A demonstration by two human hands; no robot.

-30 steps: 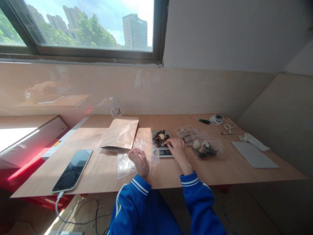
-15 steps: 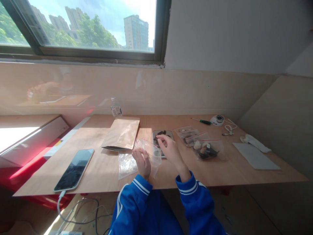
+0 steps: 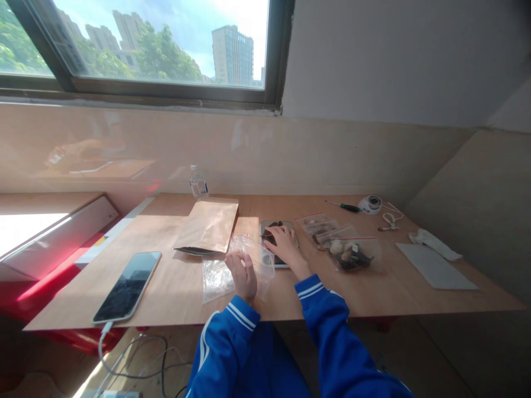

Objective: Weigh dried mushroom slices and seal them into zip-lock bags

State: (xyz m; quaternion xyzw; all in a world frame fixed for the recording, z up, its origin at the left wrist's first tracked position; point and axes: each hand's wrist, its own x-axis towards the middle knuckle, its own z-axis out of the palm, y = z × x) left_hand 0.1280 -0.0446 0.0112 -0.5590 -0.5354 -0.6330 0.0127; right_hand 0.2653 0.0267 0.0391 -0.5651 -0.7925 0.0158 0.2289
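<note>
My left hand (image 3: 243, 273) is closed on the upper edge of a clear zip bag (image 3: 265, 264), which stands partly open toward the right. Beneath it a second flat clear bag (image 3: 216, 279) lies on the table. My right hand (image 3: 285, 246) reaches over a small tray-like device with a pale rim (image 3: 295, 229), thumb and fingers apart around dark dried pieces (image 3: 271, 235) lying on it. The fingers touch or hover just over those pieces; which one, I cannot tell. The palm hides part of the device.
A brown paper pouch (image 3: 209, 224) lies left of the device, a bottle (image 3: 198, 185) behind it. A phone (image 3: 128, 287) with a cable is front left. Filled zip bags (image 3: 352, 254), a screwdriver (image 3: 349, 208), a dome camera (image 3: 370, 204) and a white sheet (image 3: 435, 265) lie right.
My right hand has lowered and moved forward from above the clear bag's mouth onto the dark pieces, its fingers spreading. My left hand stays with the bag.
</note>
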